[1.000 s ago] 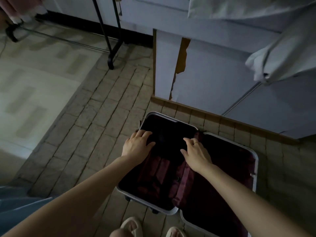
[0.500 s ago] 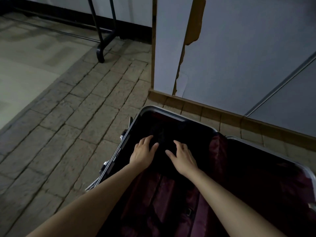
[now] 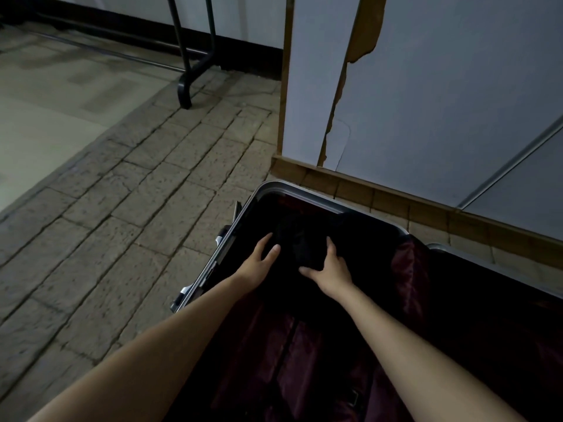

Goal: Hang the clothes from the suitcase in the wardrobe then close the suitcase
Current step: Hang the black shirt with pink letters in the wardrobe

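An open suitcase (image 3: 268,187) with a silver rim and dark red lining lies on the floor in front of me. In its left half lies a dark folded garment (image 3: 300,239), hard to make out in the gloom. My left hand (image 3: 259,260) is on the garment's left edge, fingers tucked into it and thumb out. My right hand (image 3: 327,266) grips its right and near edge, thumb spread along the bottom. The suitcase's right half (image 3: 487,315) lies flat beside it.
A white wardrobe (image 3: 426,102) with peeling veneer and a wooden base stands right behind the suitcase. A black clothes-rack foot (image 3: 185,86) stands on the stone-pattern floor at the upper left. A pale mat (image 3: 45,117) lies far left.
My head has dropped closer to the suitcase. Both hands slid from on top of the dark garment to its two sides and closed on its edges.
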